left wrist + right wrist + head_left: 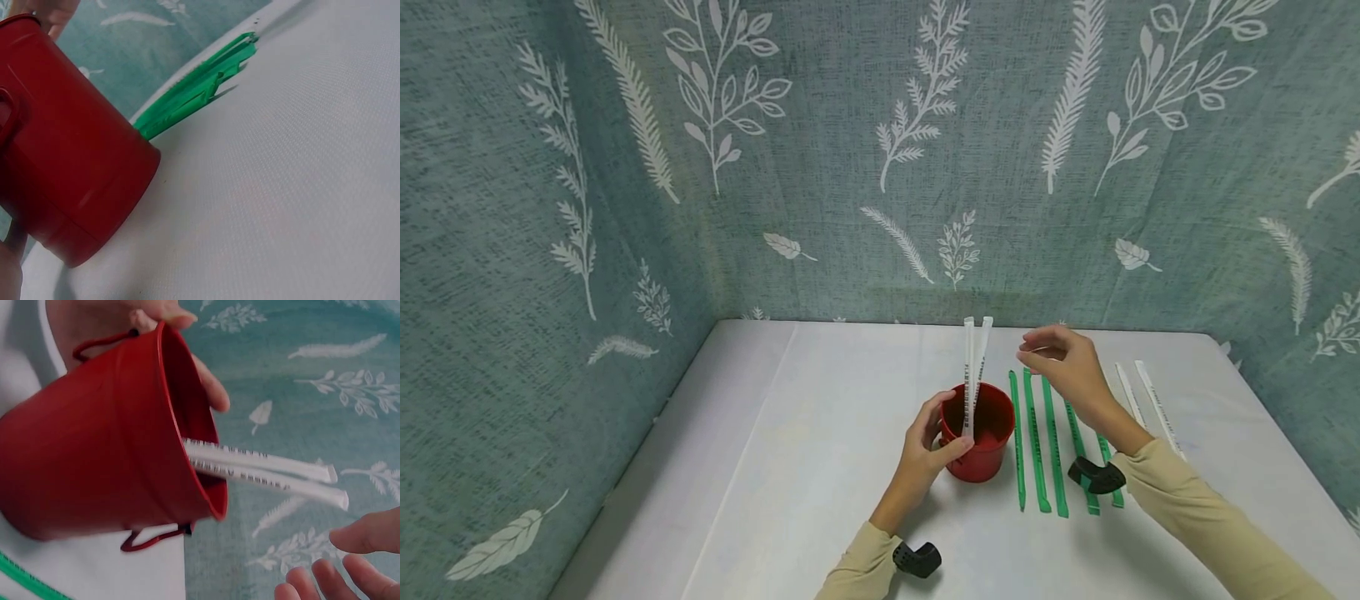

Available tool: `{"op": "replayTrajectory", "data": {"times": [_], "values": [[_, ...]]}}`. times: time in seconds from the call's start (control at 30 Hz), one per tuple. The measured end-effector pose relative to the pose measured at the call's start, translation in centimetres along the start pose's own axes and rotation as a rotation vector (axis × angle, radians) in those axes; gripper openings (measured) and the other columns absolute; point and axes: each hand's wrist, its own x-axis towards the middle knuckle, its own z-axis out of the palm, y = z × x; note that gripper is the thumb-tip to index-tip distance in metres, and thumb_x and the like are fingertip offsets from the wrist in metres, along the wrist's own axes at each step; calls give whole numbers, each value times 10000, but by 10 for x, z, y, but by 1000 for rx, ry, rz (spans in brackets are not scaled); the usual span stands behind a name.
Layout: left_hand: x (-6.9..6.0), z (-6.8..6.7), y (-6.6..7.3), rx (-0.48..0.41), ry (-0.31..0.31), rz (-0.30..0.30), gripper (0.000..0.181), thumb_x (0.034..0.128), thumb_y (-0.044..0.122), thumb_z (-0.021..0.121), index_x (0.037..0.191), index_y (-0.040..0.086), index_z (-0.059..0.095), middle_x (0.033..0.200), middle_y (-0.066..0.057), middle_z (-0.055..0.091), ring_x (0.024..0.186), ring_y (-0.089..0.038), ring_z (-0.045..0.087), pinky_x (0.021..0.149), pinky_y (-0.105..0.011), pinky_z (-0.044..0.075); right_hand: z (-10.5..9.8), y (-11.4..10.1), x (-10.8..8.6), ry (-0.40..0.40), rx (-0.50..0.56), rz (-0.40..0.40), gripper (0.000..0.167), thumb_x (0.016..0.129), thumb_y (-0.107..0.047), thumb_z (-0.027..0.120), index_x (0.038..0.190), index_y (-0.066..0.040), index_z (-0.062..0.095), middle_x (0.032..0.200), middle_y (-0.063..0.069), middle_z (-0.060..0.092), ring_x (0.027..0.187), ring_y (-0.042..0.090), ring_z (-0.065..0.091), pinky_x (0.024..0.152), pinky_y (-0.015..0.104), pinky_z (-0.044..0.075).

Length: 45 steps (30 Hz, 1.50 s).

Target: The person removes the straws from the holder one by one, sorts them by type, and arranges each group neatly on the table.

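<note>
A red metal bucket [977, 463] with small side handles stands on the table, steadied by my left hand [925, 442], whose fingers and thumb hold its rim. Two white paper-wrapped straws [968, 358] with dark print lean inside it, their upper ends sticking out. To the right of these ends, my right hand [1063, 362] hovers above green-wrapped straws [1035, 442]. In the right wrist view its thumb [369, 532] and fingers are apart, with nothing between them, near the tips of the white straws [269, 472]. The bucket [75, 137] hides most of my left hand in the left wrist view.
Several green straws lie side by side, just right of the bucket. Beyond them, partly behind my right forearm, lie two more white straws [1156, 402]. A leaf-patterned green cloth [827, 167] borders the white table [820, 433] at the back and sides.
</note>
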Motion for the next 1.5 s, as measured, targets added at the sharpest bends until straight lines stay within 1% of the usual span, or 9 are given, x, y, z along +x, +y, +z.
{"op": "replayTrajectory", "data": {"times": [0.23,0.5,0.73,0.9,1.1,1.2,1.33,1.4,1.5], "values": [[1,0,3,-10,-5,-8,620,879,151,637,1428,133,349,1405,-95,434,1274,-320,403,976,-528,375,14,-7,2,-9,38,-6,356,886,-152,669,1172,23,552,1073,200,617,858,104,619,724,276,532],[0,1,3,1,1,-13,593,877,242,644,1408,223,381,1389,-11,460,1254,-225,433,982,-433,392,26,-10,4,3,88,21,366,878,-124,670,1195,2,536,1093,184,617,903,135,622,734,272,530],[1,1,-1,5,3,8,592,874,268,650,1404,226,390,1377,-16,472,1234,-233,450,953,-399,420,38,-9,7,23,106,54,421,872,-109,672,1233,4,487,1112,198,595,969,275,606,728,274,530],[0,1,-1,3,10,1,603,870,268,658,1408,225,387,1381,-17,468,1247,-255,442,957,-404,417,46,-8,8,5,104,78,462,866,-102,676,1258,14,460,1117,222,577,982,305,600,742,312,533],[0,2,1,-5,18,2,607,863,265,669,1403,231,395,1374,-16,476,1236,-258,449,953,-425,396,53,-8,6,10,147,72,428,851,-20,666,1231,26,476,1052,215,593,867,197,621,747,385,536],[-1,4,5,0,25,11,609,865,235,669,1407,200,393,1369,-39,485,1227,-255,460,944,-426,399,54,-7,4,27,184,65,398,849,6,659,1208,26,489,1036,231,593,804,129,618,728,348,541],[-3,7,20,-6,20,14,610,873,159,650,1414,106,373,1379,-126,467,1237,-336,442,950,-482,391,56,-8,3,46,207,60,381,849,10,660,1192,36,495,1045,254,585,796,123,624,693,269,537],[-3,7,24,-12,20,14,605,873,133,642,1411,83,371,1377,-152,461,1235,-367,435,949,-504,387,56,-8,2,54,205,58,377,851,0,665,1188,36,499,1043,244,586,795,117,629,692,271,538],[-3,4,16,-4,30,8,603,872,141,648,1413,131,381,1376,-114,468,1229,-331,447,943,-456,406,55,-11,3,71,209,50,364,852,-10,670,1173,37,506,1032,225,584,785,98,635,686,279,540]]}}
